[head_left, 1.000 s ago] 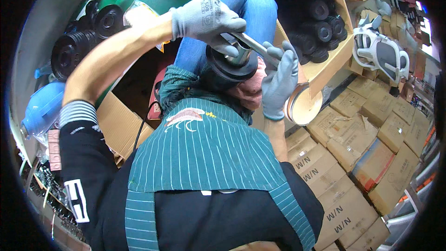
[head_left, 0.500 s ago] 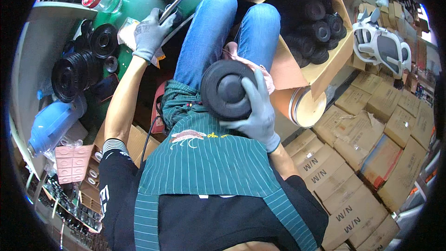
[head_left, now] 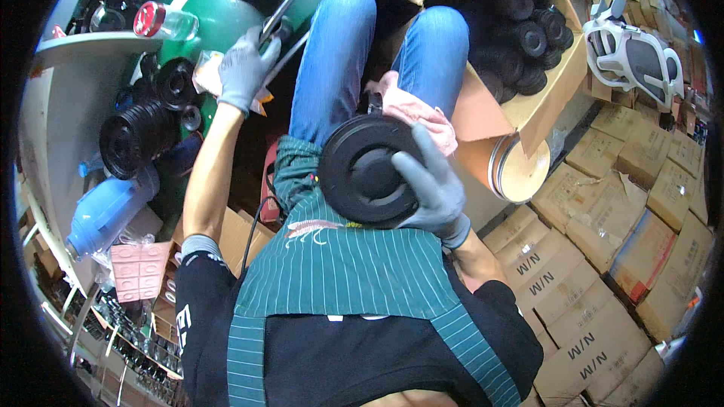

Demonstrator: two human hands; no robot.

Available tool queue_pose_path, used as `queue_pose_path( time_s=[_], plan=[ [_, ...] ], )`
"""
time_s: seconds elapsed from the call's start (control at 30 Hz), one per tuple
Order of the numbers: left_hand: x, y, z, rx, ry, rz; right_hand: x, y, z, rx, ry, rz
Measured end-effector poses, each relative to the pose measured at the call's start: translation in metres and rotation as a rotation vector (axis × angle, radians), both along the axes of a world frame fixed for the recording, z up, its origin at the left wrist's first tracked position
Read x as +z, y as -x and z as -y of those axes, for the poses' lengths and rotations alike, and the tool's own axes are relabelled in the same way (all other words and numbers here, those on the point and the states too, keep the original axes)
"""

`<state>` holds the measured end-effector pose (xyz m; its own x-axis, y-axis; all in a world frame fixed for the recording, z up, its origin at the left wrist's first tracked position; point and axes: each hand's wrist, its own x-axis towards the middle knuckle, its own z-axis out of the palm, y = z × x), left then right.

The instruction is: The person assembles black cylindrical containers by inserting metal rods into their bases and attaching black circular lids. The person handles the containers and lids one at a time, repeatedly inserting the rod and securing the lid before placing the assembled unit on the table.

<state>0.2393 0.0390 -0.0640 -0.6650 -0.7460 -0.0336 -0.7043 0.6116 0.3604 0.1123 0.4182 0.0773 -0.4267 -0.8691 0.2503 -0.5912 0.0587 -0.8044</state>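
1. Upper left: the gloved left hand (head_left: pixel 244 74) has fingers curled around a metal rod (head_left: pixel 286 6), low on its visible length, seemingly for control.
2. Centre: the gloved right hand (head_left: pixel 440 197), fingers half-spread, clasps the right edge of a round black disc (head_left: pixel 362 169), probably steadying it.

Fisheye w/ bent edges, black rim, brt. lt., sheen on green tabletop (head_left: pixel 219 15), dk. shadow in carton (head_left: pixel 556 94)

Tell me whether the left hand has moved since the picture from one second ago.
Yes: the left hand has moved leftward, ending up nearer the red-lidded jar than it was then.
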Motion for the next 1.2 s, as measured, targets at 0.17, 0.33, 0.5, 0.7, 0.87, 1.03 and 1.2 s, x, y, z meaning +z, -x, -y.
queue_pose_path(
  time_s=[0.17,0.33,0.5,0.7,0.87,1.03,1.2],
  plan=[
    [0.052,-0.006,-0.031,-0.204,0.23,-0.404,0.011,0.054,0.017,-0.502,0.04,0.24],
    [0.104,-0.017,-0.084,-0.695,0.2,-0.714,-0.065,0.1,0.024,-0.422,0.124,0.907],
    [0.116,0.034,-0.073,-0.476,0.157,-0.938,-0.038,0.111,0.105,-0.079,0.42,1.455],
    [0.189,0.076,-0.003,-0.414,0.318,-0.794,-0.009,0.147,0.173,-0.221,0.209,1.576],
    [0.222,0.147,0.127,-0.068,0.601,-0.742,-0.02,0.16,0.16,-0.069,0.198,1.095],
    [0.18,0.196,0.305,-0.009,0.634,-0.411,-0.079,0.159,0.147,-0.021,0.101,1.247],
    [0.108,0.249,0.373,-0.039,0.546,-0.341,-0.088,0.159,0.166,0.086,-0.045,1.115]
  ],
)
